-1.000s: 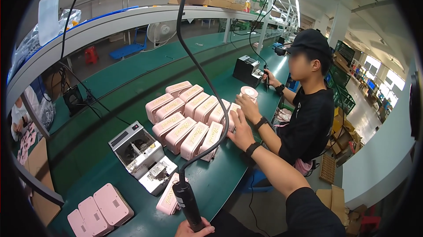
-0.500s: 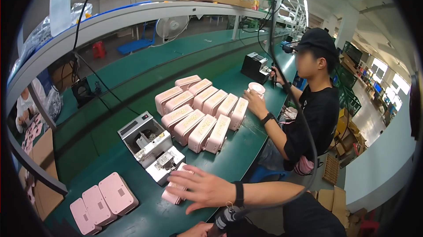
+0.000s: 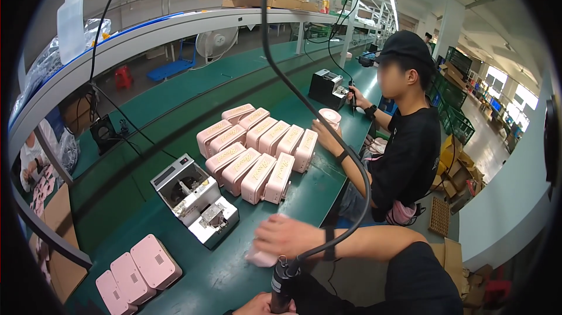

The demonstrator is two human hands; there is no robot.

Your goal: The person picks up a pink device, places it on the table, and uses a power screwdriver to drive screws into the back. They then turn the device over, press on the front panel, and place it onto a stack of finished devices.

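My right hand (image 3: 288,236), blurred by motion and wearing a dark wristband, closes over a small pink plastic housing (image 3: 261,257) near the bench's front edge. Most of that housing is hidden under the fingers. At the lower edge, my left hand (image 3: 257,304) wraps around a dark electric screwdriver (image 3: 283,280) whose black cable loops up from its top. A black and white screw feeder (image 3: 196,201) with its top uncovered stands just beyond my hands, to the left. Behind it, several pink housings (image 3: 253,179) with gold lettering are grouped in rows.
Three pink vented cases (image 3: 155,261) lie at the left. On the right a co-worker (image 3: 410,122) in black holds a round pink part (image 3: 329,117) beside another screw feeder (image 3: 328,88). A metal shelf rail (image 3: 117,51) runs along the back. The screwdriver cable (image 3: 363,186) arches across the view.
My right hand has gone from spread fingers to closed around the small pink housing, and both have moved right, away from the screw feeder. The view has shifted slightly.
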